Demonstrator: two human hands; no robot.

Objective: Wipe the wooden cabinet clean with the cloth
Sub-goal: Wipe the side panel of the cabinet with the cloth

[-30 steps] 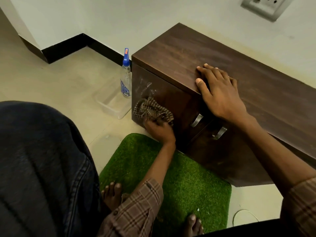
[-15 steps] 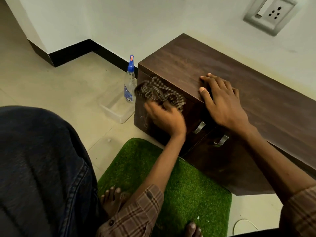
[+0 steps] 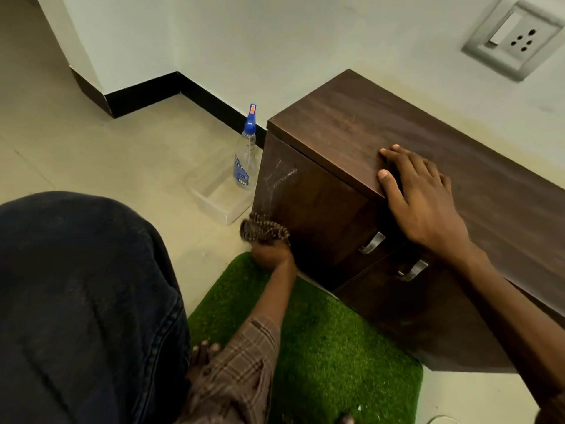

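A low dark wooden cabinet (image 3: 382, 130) stands against the wall, with two metal handles on its front doors. My left hand (image 3: 270, 255) grips a brown checked cloth (image 3: 263, 229) and presses it against the bottom left corner of the cabinet's front door. White smear marks (image 3: 279, 179) show on that door above the cloth. My right hand (image 3: 419, 200) lies flat on the cabinet's top, fingers spread, thumb over the front edge.
A clear spray bottle (image 3: 246, 151) with a blue nozzle stands on the floor left of the cabinet, beside a clear plastic tray (image 3: 220, 200). A green grass mat (image 3: 330, 347) lies before the cabinet. My denim-clad knee (image 3: 76, 301) fills the left foreground. A wall socket (image 3: 513, 38) sits above.
My left hand swept the cloth from the door's upper left edge down to its bottom corner. My right hand stayed on the top.
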